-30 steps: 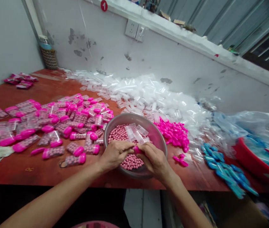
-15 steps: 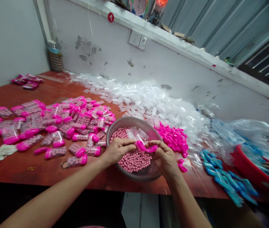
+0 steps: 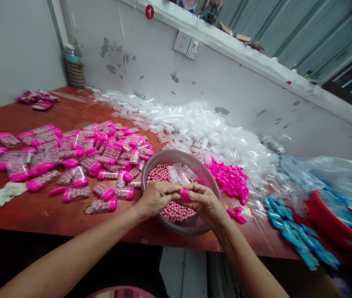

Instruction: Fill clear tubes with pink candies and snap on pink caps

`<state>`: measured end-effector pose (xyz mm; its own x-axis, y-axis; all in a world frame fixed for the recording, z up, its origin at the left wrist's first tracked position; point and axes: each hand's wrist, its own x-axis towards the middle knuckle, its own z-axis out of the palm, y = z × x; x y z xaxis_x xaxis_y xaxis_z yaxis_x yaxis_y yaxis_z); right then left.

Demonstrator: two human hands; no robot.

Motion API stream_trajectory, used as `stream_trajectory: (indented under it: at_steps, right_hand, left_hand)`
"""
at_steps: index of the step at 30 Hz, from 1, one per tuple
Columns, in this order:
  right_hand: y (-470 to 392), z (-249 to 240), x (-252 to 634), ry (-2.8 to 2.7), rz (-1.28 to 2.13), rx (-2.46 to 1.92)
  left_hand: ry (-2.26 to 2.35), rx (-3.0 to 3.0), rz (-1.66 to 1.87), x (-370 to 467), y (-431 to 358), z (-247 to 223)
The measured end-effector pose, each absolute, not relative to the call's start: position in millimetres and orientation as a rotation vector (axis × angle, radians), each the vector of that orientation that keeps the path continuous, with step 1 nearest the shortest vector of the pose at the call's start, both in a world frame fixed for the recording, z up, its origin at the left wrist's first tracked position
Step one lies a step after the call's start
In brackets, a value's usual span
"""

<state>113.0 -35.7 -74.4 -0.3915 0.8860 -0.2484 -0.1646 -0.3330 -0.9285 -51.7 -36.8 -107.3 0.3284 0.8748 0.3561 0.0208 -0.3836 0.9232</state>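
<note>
Near the centre of the frame, over the metal bowl [image 3: 213,182] of pink beads [image 3: 177,212], we pinch a small pink cap [image 3: 185,196] between the fingertips of our left hand [image 3: 157,199] and right hand [image 3: 205,203]. Inside the bowl, above our fingers, clear plastic containers [image 3: 180,174] lie on the beads. We have bead-filled, pink-capped containers [image 3: 76,193] spread across the left of the frame, and a heap of loose pink caps [image 3: 231,180] just right of the bowl.
</note>
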Motion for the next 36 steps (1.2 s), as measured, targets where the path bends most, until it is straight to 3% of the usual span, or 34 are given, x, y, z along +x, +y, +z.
stream_trajectory:
  at_steps: [6, 11, 16, 20, 23, 30, 36]
  right_hand:
    - [-18.1, -61.5, 114.7, -1.372, 1.603, -1.046]
    - [5.4, -74.1, 123.6, -2.135, 1.0, -1.293]
    - [14.0, -102.4, 106.8, -2.916, 0.305, -1.086]
    - [19.2, -113.9, 91.0, -3.122, 0.091, -0.97]
    - [25.3, -114.9, 91.5, -3.006, 0.267, -1.086]
    - [17.0, -92.5, 102.7, -1.696, 1.422, -1.065]
    - [-8.0, -82.7, 94.1, -1.304, 1.522, -0.877]
  left_hand:
    - [0.848, 1.534, 1.362, -64.5, -18.5, -87.7]
    - [1.237, 1.547, 1.611, -114.5, 13.5, -68.1]
    - [1.307, 1.678, 1.459, -115.1, 0.3, -88.9]
    - [1.191, 1.713, 1.363, -92.4, -17.5, -105.4]
    - [1.194, 1.797, 1.335, -86.8, -18.9, -106.6]
    - [1.205, 1.929, 1.107, -82.0, -18.3, -96.6]
    - [1.199, 1.913, 1.19, -60.3, -24.0, -85.1]
